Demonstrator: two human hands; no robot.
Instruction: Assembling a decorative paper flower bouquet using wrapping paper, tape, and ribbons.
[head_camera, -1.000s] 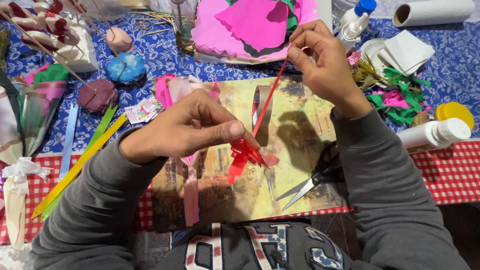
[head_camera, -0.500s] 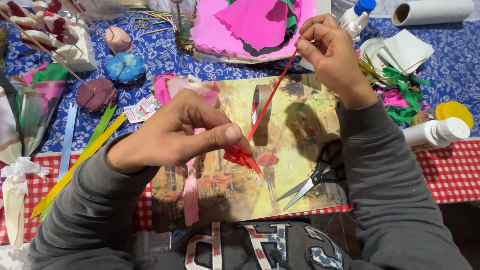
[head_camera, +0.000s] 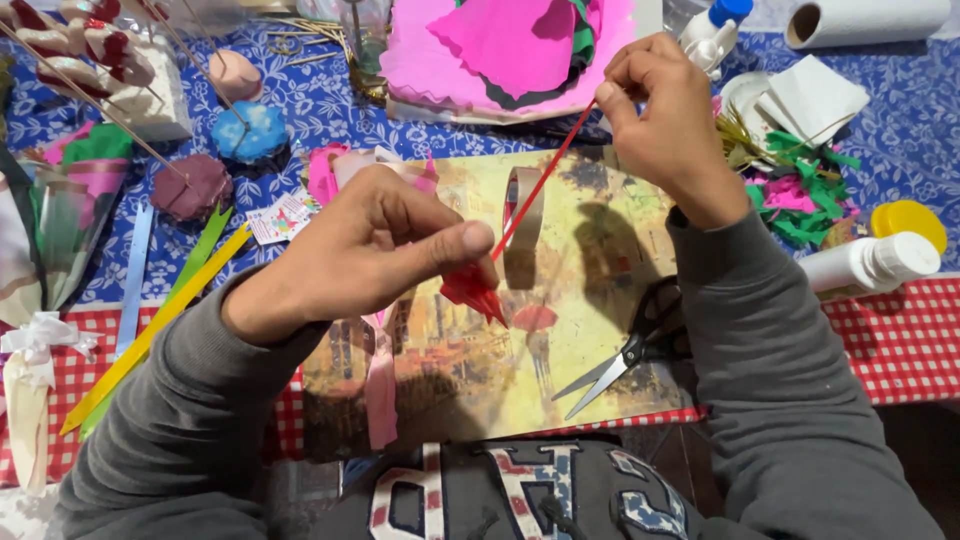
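My left hand (head_camera: 375, 255) pinches a bunched piece of red paper (head_camera: 475, 293) at the lower end of a thin red strip (head_camera: 540, 185). The strip runs taut, up and to the right, to my right hand (head_camera: 665, 120), which grips its upper end between thumb and fingers. Both hands hover over a yellow picture placemat (head_camera: 590, 340). A tape roll (head_camera: 525, 215) stands on the mat just behind the strip. Black-handled scissors (head_camera: 625, 350) lie open on the mat below my right forearm.
Pink and green crepe paper (head_camera: 500, 50) lies at the back centre. Coloured strips (head_camera: 170, 310) lie at the left. Sticks with paper flowers (head_camera: 80, 45) stand at the far left. Green scraps (head_camera: 800, 190), a white bottle (head_camera: 865, 265), a yellow lid (head_camera: 908, 222) and a paper roll (head_camera: 865, 20) sit at the right.
My right hand has lifted away, pulling the red strip taut. My left hand has gathered the spread red paper into a tight bunch and raised it slightly.
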